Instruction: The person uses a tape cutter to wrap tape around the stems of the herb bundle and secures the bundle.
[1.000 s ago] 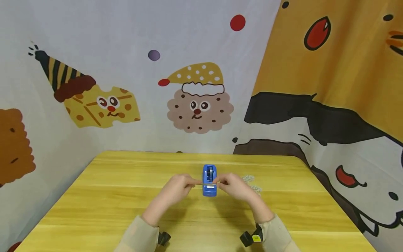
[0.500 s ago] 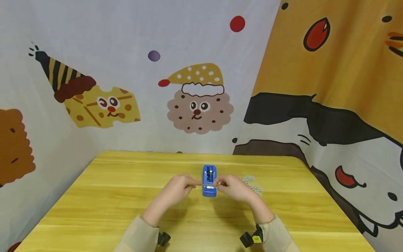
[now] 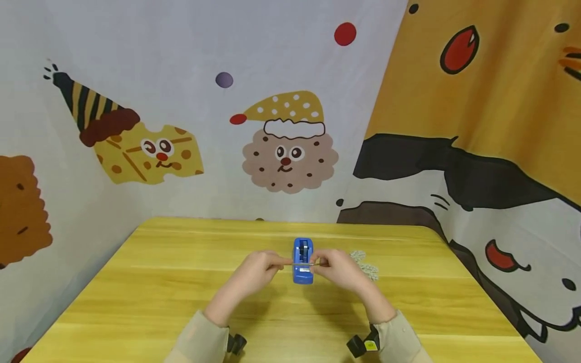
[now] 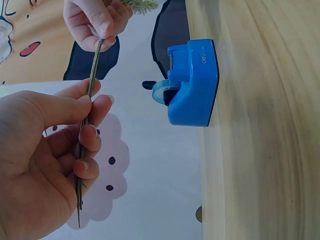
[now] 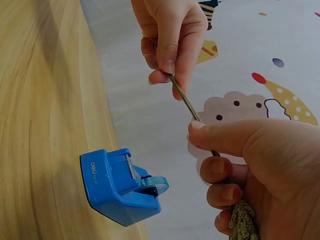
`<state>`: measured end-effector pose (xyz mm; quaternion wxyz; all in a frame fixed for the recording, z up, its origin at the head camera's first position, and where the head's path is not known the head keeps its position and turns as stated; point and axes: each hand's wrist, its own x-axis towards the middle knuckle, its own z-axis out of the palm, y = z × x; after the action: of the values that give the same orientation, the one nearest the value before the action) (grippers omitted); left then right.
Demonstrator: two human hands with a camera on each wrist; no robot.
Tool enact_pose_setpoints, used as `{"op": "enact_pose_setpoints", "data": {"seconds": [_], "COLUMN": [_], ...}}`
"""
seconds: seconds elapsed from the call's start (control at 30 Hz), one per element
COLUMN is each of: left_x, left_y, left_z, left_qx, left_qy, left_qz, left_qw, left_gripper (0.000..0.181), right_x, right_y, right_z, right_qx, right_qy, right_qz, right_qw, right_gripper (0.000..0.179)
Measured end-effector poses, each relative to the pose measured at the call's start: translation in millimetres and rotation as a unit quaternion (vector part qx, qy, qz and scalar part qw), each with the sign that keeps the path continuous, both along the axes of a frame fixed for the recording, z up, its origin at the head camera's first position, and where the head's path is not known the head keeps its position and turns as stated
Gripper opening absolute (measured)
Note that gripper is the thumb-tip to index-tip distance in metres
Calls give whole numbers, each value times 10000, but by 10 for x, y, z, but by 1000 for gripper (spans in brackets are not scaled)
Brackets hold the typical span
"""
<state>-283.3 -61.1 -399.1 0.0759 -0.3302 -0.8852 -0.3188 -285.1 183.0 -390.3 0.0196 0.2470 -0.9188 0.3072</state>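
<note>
A thin bundle of plant stems [image 4: 95,67] stretches between both hands, held above the table. My left hand [image 3: 255,272] pinches one end between thumb and fingers; in the left wrist view several thin stem ends stick out below its fingers. Toward the other end, my right hand [image 3: 338,268] pinches the stems, its fingers curled round them. Bumpy, pale green seed heads [image 5: 242,220] of the same bundle come out beyond the right palm. Behind the stems, in the head view, stands a blue tape dispenser [image 3: 303,275] holding a small clear tape roll [image 5: 159,185].
The tape dispenser stands on a yellow wood-grain table [image 3: 181,282], near the middle. A cartoon-printed cloth [image 3: 181,60] hangs behind and beside the table. Each wrist wears a small black camera.
Both hands stay in nearly the same place, holding the stems. The right fingertips shift very slightly on the stems. The tape dispenser stays put.
</note>
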Motion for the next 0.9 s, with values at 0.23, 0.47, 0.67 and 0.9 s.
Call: {"op": "enact_pose_setpoints", "data": {"seconds": [0.23,0.47,0.67,0.9], "left_x": [4,17,21,8], "left_y": [7,9,24,24], "left_z": [21,41,39,6], "left_qx": [-8,-93,-162,-192], "left_qy": [10,170,332,325], "left_qz": [-19,0,22,62], "left_qw": [10000,9998,9993,9993], "left_gripper": [27,27,28,29], "right_x": [-2,-7,-19,-26], "right_y": [28,42,42,53], "right_z": [23,36,20,5], "right_qx": [-177,-211,-258,-377], "right_qy": [-137,-216,-268,-278], "right_qz": [101,215,210,324], "right_qw": [9997,9993,9991,9984], "right_gripper": [6,17,12,8]}}
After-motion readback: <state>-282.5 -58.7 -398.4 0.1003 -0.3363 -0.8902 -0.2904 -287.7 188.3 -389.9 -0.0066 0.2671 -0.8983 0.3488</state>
